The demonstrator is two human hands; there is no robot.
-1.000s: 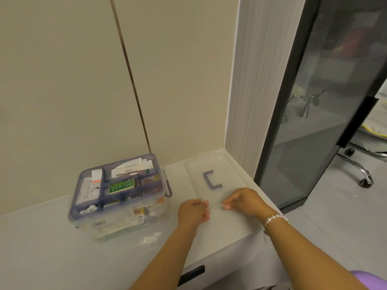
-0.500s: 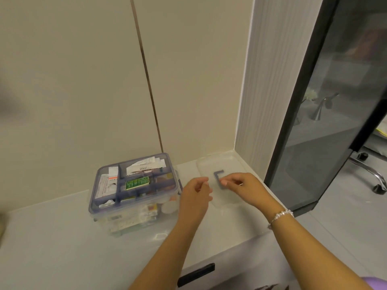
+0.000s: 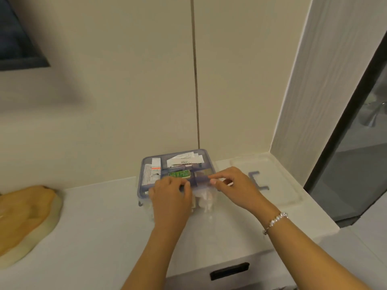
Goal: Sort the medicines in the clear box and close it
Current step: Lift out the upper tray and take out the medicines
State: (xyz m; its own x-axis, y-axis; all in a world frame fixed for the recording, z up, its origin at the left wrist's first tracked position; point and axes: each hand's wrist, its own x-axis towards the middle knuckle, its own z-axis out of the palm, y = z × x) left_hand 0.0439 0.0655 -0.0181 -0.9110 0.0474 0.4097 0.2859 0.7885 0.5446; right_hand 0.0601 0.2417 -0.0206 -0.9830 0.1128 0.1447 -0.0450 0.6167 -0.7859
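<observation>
Both of our hands sat on the near edge of the clear box point(image 3: 178, 176), at the purple tray point(image 3: 201, 152) that fills its top. Left hand point(image 3: 170, 198) curled over the tray's near rim, fingers bent down on it; right hand point(image 3: 234, 188) pinched the same rim just beside it, thumb and forefinger together on the purple divider. We couldn't tell how firm either grasp was.

Box stood at the back edge of the white counter point(image 3: 104, 227), against the wall, roughly mid-width. Tray compartments held medicines: a green packet point(image 3: 179, 174) near the middle, white leaflets point(image 3: 185, 161) at the back, a white-and-orange carton point(image 3: 156, 165) on the left side. More packs showed blurred through the clear wall below.

Clear lid point(image 3: 270, 178) with its purple handle point(image 3: 256, 181) lay flat in the counter's back right corner, just beside the box, not on it. Pearl bracelet point(image 3: 275, 221) on our right wrist. Tan wooden slab point(image 3: 23, 222) at the counter's left edge, well apart.
</observation>
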